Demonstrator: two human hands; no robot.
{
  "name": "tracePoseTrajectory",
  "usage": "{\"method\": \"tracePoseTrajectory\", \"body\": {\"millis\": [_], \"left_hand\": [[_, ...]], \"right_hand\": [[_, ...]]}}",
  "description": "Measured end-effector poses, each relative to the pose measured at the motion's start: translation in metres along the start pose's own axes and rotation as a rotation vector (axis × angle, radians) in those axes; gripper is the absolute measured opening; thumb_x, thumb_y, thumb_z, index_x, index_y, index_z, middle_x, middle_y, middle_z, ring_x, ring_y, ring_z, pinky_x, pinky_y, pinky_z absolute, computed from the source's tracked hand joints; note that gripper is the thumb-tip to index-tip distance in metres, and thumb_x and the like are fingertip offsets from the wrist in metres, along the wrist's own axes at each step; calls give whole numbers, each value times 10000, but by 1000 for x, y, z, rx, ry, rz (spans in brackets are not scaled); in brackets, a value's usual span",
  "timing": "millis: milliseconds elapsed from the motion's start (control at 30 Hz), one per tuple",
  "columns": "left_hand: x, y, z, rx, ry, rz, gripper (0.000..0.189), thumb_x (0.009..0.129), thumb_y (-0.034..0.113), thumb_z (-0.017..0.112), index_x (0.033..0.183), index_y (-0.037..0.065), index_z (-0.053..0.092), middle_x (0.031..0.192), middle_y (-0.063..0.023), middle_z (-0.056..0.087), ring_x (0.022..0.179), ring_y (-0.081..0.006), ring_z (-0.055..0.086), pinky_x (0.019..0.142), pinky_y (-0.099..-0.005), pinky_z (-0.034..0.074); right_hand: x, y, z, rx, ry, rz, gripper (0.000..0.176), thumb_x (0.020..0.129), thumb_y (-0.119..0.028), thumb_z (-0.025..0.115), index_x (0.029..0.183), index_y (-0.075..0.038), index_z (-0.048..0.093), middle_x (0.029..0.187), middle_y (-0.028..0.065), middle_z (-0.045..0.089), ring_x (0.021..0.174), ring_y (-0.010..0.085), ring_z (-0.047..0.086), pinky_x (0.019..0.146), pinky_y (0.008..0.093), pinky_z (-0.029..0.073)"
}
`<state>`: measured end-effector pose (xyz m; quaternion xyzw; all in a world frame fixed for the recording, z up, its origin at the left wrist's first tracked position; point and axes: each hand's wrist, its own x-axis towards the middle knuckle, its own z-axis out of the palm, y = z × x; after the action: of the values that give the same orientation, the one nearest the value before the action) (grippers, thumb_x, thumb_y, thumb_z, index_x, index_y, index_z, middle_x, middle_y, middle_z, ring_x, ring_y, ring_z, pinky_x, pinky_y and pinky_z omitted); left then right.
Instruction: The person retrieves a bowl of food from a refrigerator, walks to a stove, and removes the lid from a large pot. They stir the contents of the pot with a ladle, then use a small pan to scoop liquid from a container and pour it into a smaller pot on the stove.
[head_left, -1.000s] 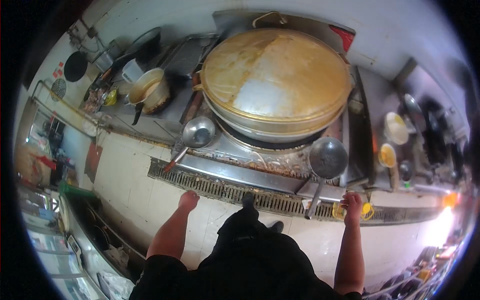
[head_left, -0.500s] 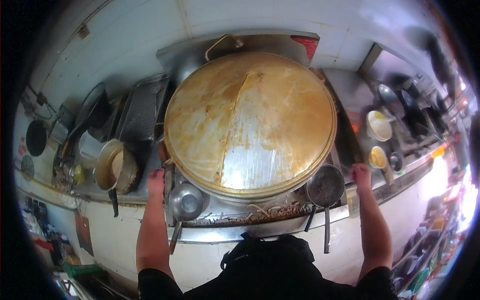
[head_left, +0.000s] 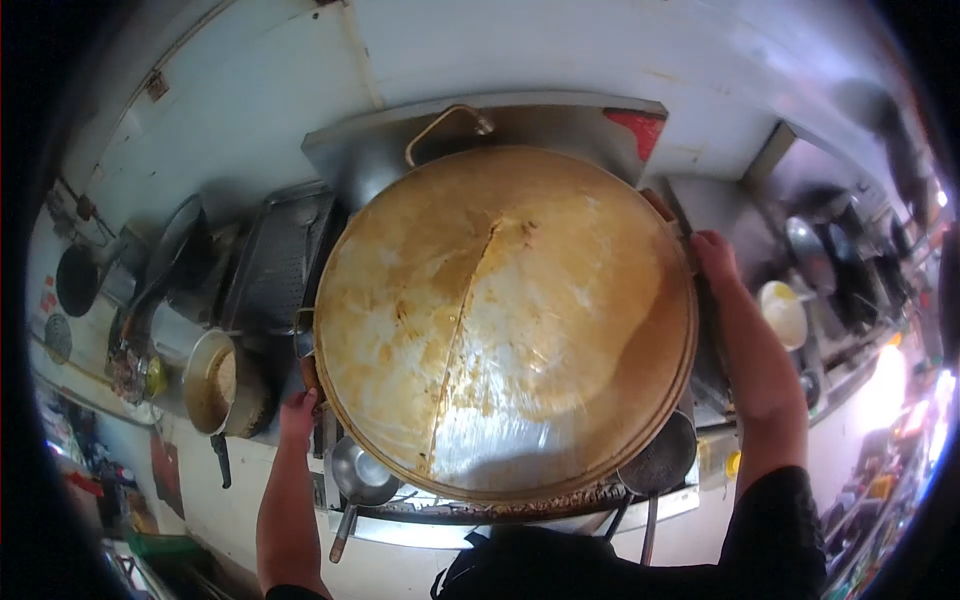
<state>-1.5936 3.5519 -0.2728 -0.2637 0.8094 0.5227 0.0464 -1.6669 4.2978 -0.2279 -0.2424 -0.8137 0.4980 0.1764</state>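
Note:
A large round metal lid (head_left: 520, 330), stained yellow-brown with a seam across its middle, fills the centre of the view. At its left rim, my left hand (head_left: 298, 408) is closed by a brown wooden handle (head_left: 310, 374). My right hand (head_left: 712, 258) is closed at the lid's right rim, below another brown handle (head_left: 658, 205); its fingertips are partly hidden. Near the left front edge lies a metal ladle (head_left: 362, 474). At the right front, a dark strainer (head_left: 660, 455) is partly covered by the lid's rim.
A pot with a black handle (head_left: 210, 385) and a perforated tray (head_left: 278, 260) stand on the left. A curved tap (head_left: 445, 122) rises behind the lid. To the right are a white bowl (head_left: 783, 318) and several dark pans.
Both hands have come to the lid's sides, the right one reaching farther forward. The lid appears larger and nearer, now overlapping the strainer and front edge. The view has shifted.

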Motion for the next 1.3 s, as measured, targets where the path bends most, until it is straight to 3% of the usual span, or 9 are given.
{"method": "tracePoseTrajectory", "body": {"millis": [100,200,233,267,333,467,833,1100,1300], "left_hand": [[12,-5,-3,121,27,-66,372,806,341,581,994,20,579,781,-37,587,609,-128,532,493,-267,418],[27,-14,-9,61,-11,-194,381,841,309,548,1131,62,542,908,-44,617,732,-138,574,593,-303,445],[26,-13,-10,64,4,-205,381,841,309,548,1131,62,542,908,-44,617,732,-138,574,593,-303,445],[23,-8,-11,38,-42,-208,380,840,303,546,1139,69,536,921,-38,614,764,-132,565,623,-309,435],[15,1,-11,7,-75,-221,379,840,297,544,1148,76,530,933,-32,611,796,-126,557,654,-315,424],[12,16,-2,-77,-137,-199,366,831,300,547,1121,76,549,902,-14,608,811,-112,536,673,-293,397],[18,-1,-7,-185,-236,-131,239,833,242,555,1002,74,580,902,12,608,788,-80,509,680,-263,354],[25,8,-12,-218,-313,-106,420,796,290,622,1118,34,535,1003,-31,589,945,-151,516,808,-320,373],[54,31,-16,-197,-280,11,426,779,270,643,1127,49,535,986,-24,592,907,-136,505,771,-316,375]], "right_hand": [[61,13,23,-79,-145,9,361,814,-271,555,1051,0,579,1007,108,609,945,216,559,809,322,421],[119,41,44,-202,-232,-33,360,818,-271,546,1083,-27,569,1026,107,600,957,211,551,806,316,420],[150,70,37,-671,-347,-593,358,828,-259,531,1099,-25,556,1019,101,601,923,215,562,799,319,422],[159,75,42,-661,-364,-598,358,828,-259,531,1099,-25,556,1019,101,601,923,215,562,799,319,422],[175,74,49,-78,-481,52,333,843,-255,515,1070,-20,582,955,72,615,853,162,566,811,302,421],[195,97,56,-220,-522,-72,282,803,-213,570,1017,-35,614,877,49,608,738,141,547,709,297,433],[154,33,7,-155,-593,69,311,763,-138,604,1060,-47,596,911,59,619,815,172,567,752,327,426],[123,4,-49,-286,-549,182,302,746,-184,612,1032,-87,607,853,29,601,756,152,512,696,306,387],[104,-12,-86,-65,-524,9,259,749,-154,572,998,-86,595,829,-2,576,740,124,492,667,286,379]]}}
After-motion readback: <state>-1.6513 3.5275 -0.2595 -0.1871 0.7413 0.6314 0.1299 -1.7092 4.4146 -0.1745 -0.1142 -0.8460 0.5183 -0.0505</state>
